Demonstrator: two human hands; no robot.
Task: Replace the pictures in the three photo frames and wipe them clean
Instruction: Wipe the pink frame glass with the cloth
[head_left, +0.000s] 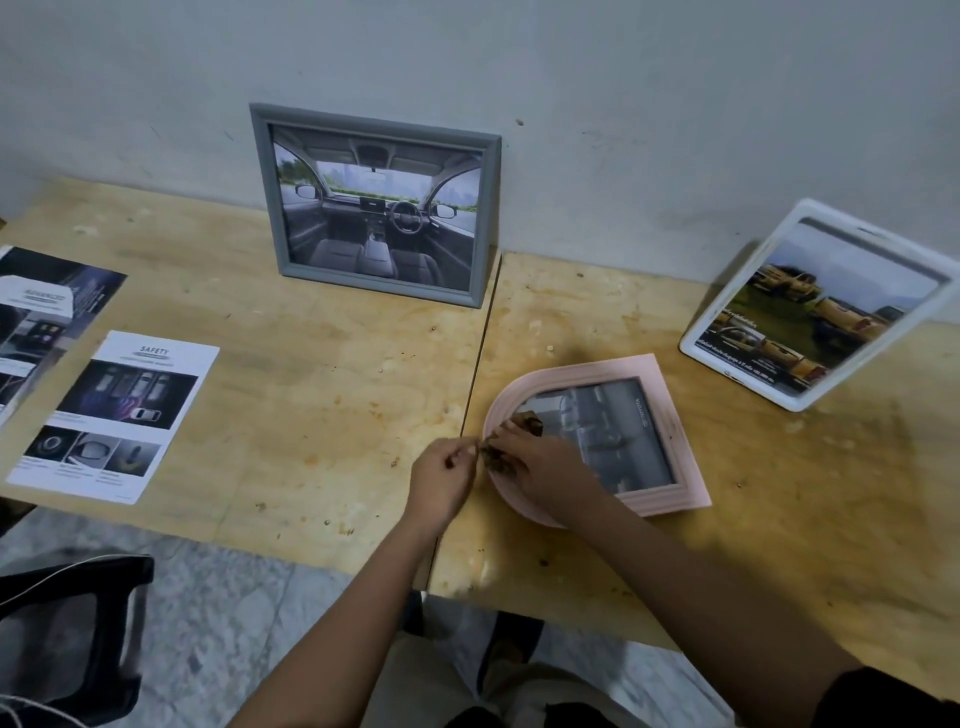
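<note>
Beneath the right hand (540, 462), one pink arched photo frame (670, 415) lies flat, face up, on the bench (311, 395). The right hand's curled fingers grip a crumpled brown cloth (531, 422) against the frame's rounded end. The left hand (441, 475), just left of that end, has its fingers curled, and its fingertips appear to pinch the cloth's edge.

Frames, three: the pink one; a grey photo frame (376, 208) upright against the wall (675, 104), beyond and left of the hands, showing a car interior; and a white photo frame (815, 306) standing tilted far right of the hands, showing yellow vehicles.

Printed sheets, two: a "SAFETY" sheet (117, 415) and a darker sheet (41, 312), both flat and well left of the left hand.

A seam (480, 353) in the bench runs from the wall to the left hand. A black chair (78, 623) stands below the bench's left edge.
</note>
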